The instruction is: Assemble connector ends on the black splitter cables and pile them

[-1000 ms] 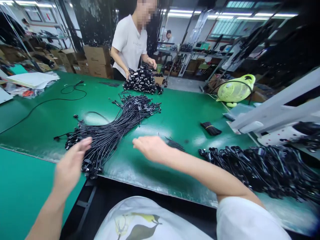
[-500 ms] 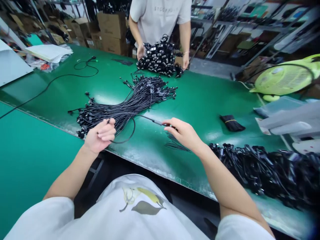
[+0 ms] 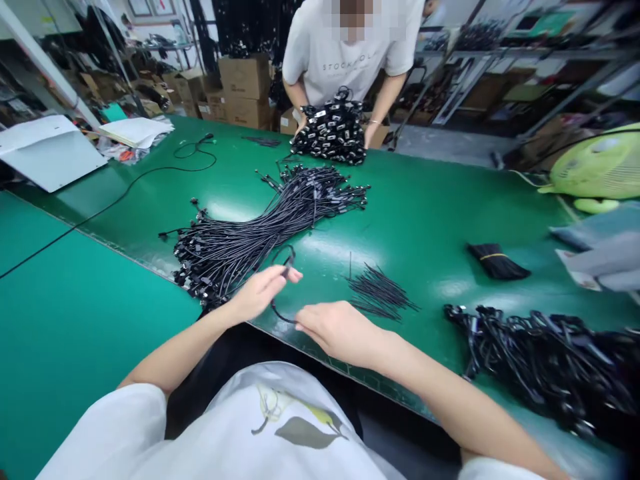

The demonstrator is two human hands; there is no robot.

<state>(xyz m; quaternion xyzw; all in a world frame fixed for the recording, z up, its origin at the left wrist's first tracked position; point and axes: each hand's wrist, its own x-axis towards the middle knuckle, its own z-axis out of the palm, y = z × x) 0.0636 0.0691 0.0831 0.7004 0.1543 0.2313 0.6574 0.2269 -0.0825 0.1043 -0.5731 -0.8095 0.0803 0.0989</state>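
Observation:
A single black cable point(image 3: 283, 279) is pinched in my left hand point(image 3: 261, 291), looped between its fingers just above the green table point(image 3: 425, 213). My right hand point(image 3: 340, 331) lies close to the right of it, fingers on the lower loop of the same cable near the table's front edge. A long bundle of loose black cables point(image 3: 260, 233) lies just behind my left hand, running back and to the right. Thin black ties point(image 3: 377, 292) lie scattered beyond my right hand.
A heap of coiled black cables point(image 3: 540, 363) fills the right front. A banded black bundle point(image 3: 495, 261) lies mid right. Across the table a person point(image 3: 350, 53) handles a stack of coiled cables point(image 3: 333, 133). A green fan point(image 3: 597, 170) stands far right; papers point(image 3: 135, 131) far left.
My hands have come together near the table's front edge, folding the one cable into a loop. The camera view has shifted slightly.

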